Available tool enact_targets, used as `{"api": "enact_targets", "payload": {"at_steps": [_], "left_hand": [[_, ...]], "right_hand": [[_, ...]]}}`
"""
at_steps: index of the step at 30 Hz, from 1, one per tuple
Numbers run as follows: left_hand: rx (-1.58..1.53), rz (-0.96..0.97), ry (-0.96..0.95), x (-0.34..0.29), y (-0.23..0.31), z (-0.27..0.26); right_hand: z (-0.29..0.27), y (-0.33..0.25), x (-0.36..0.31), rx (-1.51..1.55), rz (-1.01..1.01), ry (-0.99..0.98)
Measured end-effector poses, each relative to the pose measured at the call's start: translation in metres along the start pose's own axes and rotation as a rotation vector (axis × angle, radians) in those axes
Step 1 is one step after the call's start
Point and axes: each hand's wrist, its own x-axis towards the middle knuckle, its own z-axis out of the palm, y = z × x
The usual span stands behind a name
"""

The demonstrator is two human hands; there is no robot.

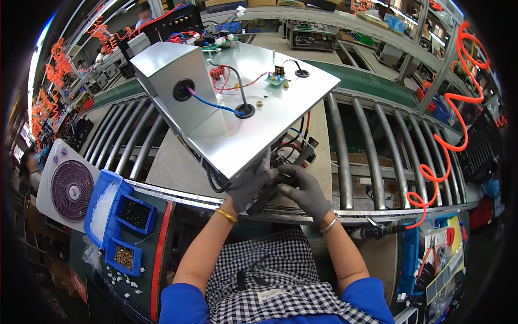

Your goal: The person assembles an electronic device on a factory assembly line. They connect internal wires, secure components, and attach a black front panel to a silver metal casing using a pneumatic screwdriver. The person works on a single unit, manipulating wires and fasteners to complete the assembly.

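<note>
In front of me a shiny sheet-metal chassis (226,137) stands tilted on a board (175,167). Its top carries a blue wire (216,104), black grommets, red wires and a small green circuit board (277,80). Both my hands wear grey gloves and meet below its near corner. My left hand (249,189) is closed beside the corner, near a black cable (213,178). Fingers curled toward the left hand, my right hand (305,191) is closed as well. Whatever they pinch is hidden by the gloves. Just beyond the fingers sit wires and a dark component (307,152) under the chassis.
Metal rollers (369,154) run on both sides of the board. At left are blue bins (123,255) of small screws and a white fan unit (73,189). An orange coiled hose (445,146) hangs at right, leading to a power driver (372,229). Pliers (431,254) lie nearby.
</note>
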Motion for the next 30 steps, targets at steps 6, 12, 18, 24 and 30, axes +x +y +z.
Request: {"api": "enact_targets", "payload": {"at_steps": [6, 12, 18, 24, 30], "left_hand": [[0.019, 0.044, 0.061, 0.008, -0.016, -0.006], [0.028, 0.120, 0.037, 0.011, -0.022, -0.007], [-0.038, 0.094, 0.031, 0.000, -0.006, -0.004], [-0.053, 0.173, 0.117, 0.004, -0.012, 0.003], [-0.066, 0.143, 0.100, 0.000, -0.002, 0.004]], "right_hand": [[-0.002, 0.004, 0.016, -0.700, -0.605, 0.212], [0.007, 0.014, 0.009, -0.139, -0.029, 0.188], [0.010, 0.017, 0.004, -0.088, -0.073, 0.181], [0.005, 0.003, 0.013, 0.098, 0.106, 0.136], [-0.007, 0.004, 0.027, 0.033, 0.140, 0.060]]}}
